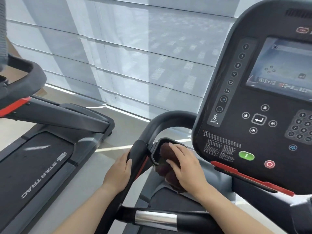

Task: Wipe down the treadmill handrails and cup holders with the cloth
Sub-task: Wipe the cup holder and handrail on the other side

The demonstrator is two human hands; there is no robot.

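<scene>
I am bunching the soft, light cloth (164,154) under my right hand (183,163), pressing it into the cup holder (156,149) while my left hand (119,171) is wrapping the stiff handrail (135,159).

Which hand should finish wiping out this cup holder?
Right. The right hand already presses the cloth into the cup holder, while the left hand is wrapped on the handrail, probably steadying.
</scene>
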